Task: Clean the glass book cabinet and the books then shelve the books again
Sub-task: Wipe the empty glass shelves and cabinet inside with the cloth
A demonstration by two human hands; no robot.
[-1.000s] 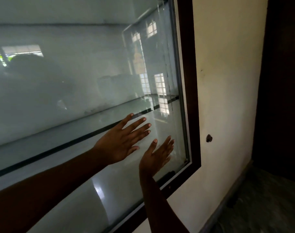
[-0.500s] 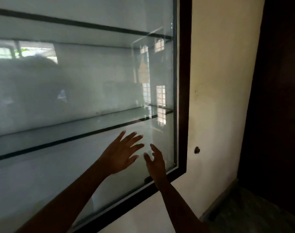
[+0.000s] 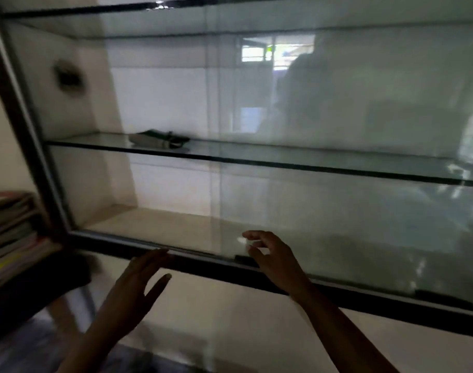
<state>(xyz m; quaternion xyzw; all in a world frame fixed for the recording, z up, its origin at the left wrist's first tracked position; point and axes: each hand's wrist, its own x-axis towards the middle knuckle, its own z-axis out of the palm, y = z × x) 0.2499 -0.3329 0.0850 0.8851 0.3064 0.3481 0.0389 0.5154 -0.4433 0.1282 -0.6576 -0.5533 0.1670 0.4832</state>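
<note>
Books (image 3: 9,232) lay stacked outside the left frame of the cabinet (image 3: 31,141). A folded cloth (image 3: 160,140) sat on its glass shelf (image 3: 310,158). My left hand (image 3: 134,289) was released, fingers straight, before the lower frame. My right hand (image 3: 275,257) was loosely curled at the glass, grasping nothing.

The stack of flat, many-coloured books (image 3: 9,232) at the left was smeared with blur and cut off at the edge of view. A small dark bundle (image 3: 160,140) on the glass shelf (image 3: 310,157) was too soft to name. The dark-framed glass cabinet (image 3: 203,267) ran off top and right, reflections veiling its right half. Whether the right hand (image 3: 273,257) touched the pane, I could not tell.
</note>
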